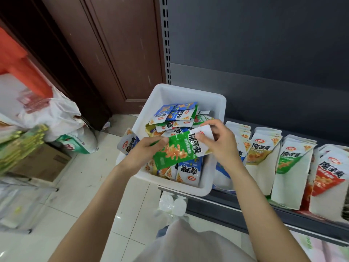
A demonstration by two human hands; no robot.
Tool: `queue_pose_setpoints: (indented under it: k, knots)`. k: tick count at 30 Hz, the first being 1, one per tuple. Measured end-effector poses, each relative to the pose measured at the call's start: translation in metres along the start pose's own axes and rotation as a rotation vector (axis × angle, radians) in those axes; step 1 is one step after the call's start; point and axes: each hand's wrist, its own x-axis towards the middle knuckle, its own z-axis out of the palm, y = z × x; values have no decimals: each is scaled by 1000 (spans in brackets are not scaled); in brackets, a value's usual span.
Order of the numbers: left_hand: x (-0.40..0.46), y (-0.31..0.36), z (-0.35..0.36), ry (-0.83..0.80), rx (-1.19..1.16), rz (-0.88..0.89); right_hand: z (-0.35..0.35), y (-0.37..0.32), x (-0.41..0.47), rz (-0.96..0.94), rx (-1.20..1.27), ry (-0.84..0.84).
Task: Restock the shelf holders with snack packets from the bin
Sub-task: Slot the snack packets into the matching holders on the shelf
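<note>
A white plastic bin sits on the left end of the dark shelf, holding several blue, green and yellow snack packets. Above the bin both hands hold a green-and-white snack packet. My left hand grips its green lower end. My right hand pinches its white upper end. To the right, rows of standing packets fill the shelf holders: yellow, green and red. One blue-and-white packet hangs over the bin's left rim.
The dark shelf edge runs along the lower right, with a grey back panel above. A brown wooden door stands at left. White sacks, a cardboard box and green packages crowd the tiled floor at left.
</note>
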Motion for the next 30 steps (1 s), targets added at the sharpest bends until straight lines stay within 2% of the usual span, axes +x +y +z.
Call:
queue_pose_setpoints:
  k: [3,5,7,13,19,24,30]
  knots:
    - [7,-3,14,33,-15,83,-12,-4,-6,165,221,21]
    - [11,-4,23,40,-11,135,-22,-5,-14,229,180,-28]
    - [15,-4,34,30,12,183,-34,-1,-24,214,107,-26]
    - [17,18,104,-129,144,402,-104,2,-74,35,-1,334]
    - [37,41,199,-72,341,636,-180,1,-110,-135,-384,621]
    - [54,43,233,-28,490,694,-207,8,-103,-218,-711,587]
    - [72,53,256,-39,523,707,-223,45,-87,-192,-831,433]
